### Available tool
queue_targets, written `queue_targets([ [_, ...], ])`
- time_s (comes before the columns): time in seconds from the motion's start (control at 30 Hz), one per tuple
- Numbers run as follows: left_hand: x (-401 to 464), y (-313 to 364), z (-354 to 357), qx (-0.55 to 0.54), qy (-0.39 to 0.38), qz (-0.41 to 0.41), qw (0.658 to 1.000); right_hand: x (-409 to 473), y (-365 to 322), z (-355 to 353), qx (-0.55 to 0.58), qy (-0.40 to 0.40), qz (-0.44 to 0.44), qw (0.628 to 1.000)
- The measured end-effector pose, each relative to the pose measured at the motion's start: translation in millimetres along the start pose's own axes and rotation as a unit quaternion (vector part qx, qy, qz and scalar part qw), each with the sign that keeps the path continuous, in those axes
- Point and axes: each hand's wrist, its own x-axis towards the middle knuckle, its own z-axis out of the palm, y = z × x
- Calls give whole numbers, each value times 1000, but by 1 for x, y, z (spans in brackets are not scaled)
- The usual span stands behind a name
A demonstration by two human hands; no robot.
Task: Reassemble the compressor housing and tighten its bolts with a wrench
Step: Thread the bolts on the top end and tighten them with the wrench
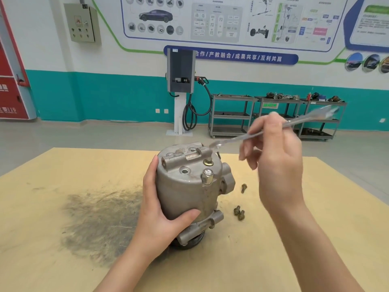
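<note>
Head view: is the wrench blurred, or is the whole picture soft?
Head view: only the wrench and the right hand holding it are smeared by motion; the wrench head near the compressor top is hard to read. The compressor, the left hand gripping it and the loose bolts are sharp. Lighting is even, without glare.

- White wall (42, 49) above a teal band (105, 98) — automotive posters (221, 20) across the top.
- Grey electrical box (82, 23) mounted upper left.
- EV charging post (181, 81) with looped black cable (189, 116).
- Three metal shelf carts (273, 114) along the wall, on a grey floor (84, 133).
</note>
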Motion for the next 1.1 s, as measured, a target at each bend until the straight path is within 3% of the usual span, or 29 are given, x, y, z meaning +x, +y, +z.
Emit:
queue_targets([
  [0.1,0,2,0,-4,0,-1,1000,11,20,-13,92,16,169,981],
  [0.2,0,3,1,-3,-1,-1,1000,12,36,-11,103,15,254,962],
  [0.57,0,2,1,4,-3,-3,1000,8,47,-8,148,-15,280,948],
  [0.67,0,1,1,2,-2,-2,1000,3,51,-5,120,-5,214,969],
  [0.83,0,1,2,3,0,6,1000,-12,52,6,3,36,-15,999],
  [0.9,0,1,1,4,1,7,1000,-15,49,8,-63,24,-124,990],
  [1.0,0,1,1,9,1,10,1000,-17,45,9,-173,2,-267,948],
  [1.1,0,1,1,9,1,7,1000,-16,41,12,-207,18,-302,930],
])
